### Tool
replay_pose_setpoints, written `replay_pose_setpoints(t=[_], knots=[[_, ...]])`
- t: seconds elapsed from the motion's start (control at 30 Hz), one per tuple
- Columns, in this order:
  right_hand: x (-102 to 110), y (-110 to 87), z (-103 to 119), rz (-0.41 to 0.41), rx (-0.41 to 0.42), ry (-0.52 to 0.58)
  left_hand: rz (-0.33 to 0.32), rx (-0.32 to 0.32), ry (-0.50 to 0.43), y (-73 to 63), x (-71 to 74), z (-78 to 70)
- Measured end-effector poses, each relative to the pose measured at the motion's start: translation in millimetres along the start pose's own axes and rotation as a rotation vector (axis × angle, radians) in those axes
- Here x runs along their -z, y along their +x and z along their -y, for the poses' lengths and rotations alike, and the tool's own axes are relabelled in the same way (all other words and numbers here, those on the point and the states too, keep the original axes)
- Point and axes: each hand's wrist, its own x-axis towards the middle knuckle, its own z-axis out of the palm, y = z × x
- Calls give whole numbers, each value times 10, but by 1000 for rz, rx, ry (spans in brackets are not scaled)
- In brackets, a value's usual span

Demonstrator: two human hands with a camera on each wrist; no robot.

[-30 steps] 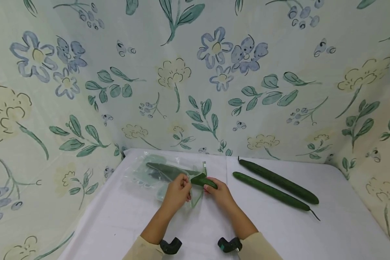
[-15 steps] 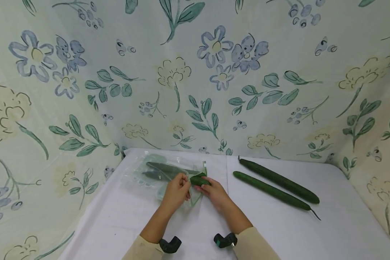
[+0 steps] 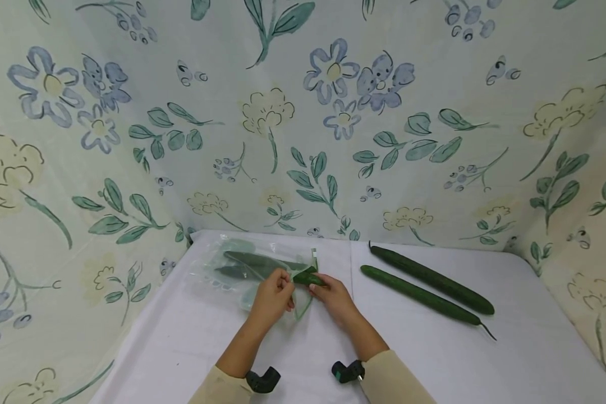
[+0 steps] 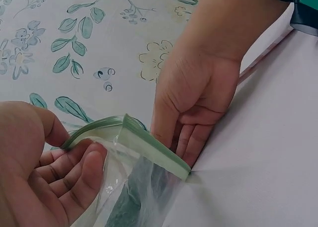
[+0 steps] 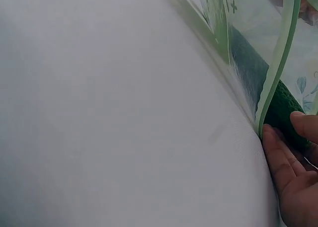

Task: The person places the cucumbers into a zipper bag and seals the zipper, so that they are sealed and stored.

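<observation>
In the head view my left hand [image 3: 272, 297] pinches the mouth edge of a clear zip bag [image 3: 242, 289] with a green zip strip. My right hand [image 3: 335, 297] grips the near end of a dark green cucumber [image 3: 307, 278], its fingers right at the bag's mouth. Most of that cucumber lies inside the bag, alongside another cucumber [image 3: 262, 260]. In the left wrist view the green zip strip [image 4: 156, 150] stands spread between both hands. The right wrist view has thumb and fingers around the cucumber's end [image 5: 284, 105], with the strip crossing over it.
Two long cucumbers, a nearer one [image 3: 419, 295] and a farther one [image 3: 434, 276], lie slantwise on the white-covered table [image 3: 434, 359] to the right. A flowered cloth [image 3: 303, 140] hangs behind the table and along its sides.
The right hand has moved left, and the cucumber has slid deeper into the bag, leaving less of it outside. The left hand keeps its pinch on the bag's edge.
</observation>
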Motion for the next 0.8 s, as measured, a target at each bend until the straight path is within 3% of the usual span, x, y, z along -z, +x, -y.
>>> replay_pose_setpoints(t=[0.2,0.37,0.57,0.8], knots=[[-16,42,4,-43,27,-245,9,12,-11,3,15,1],[-57,71,25,-73,28,-299,7,8,-9,8,22,11],[-140,136,35,-135,84,-447,5,0,-25,9,17,27],[-166,153,71,-145,53,-461,7,7,-28,15,8,33]])
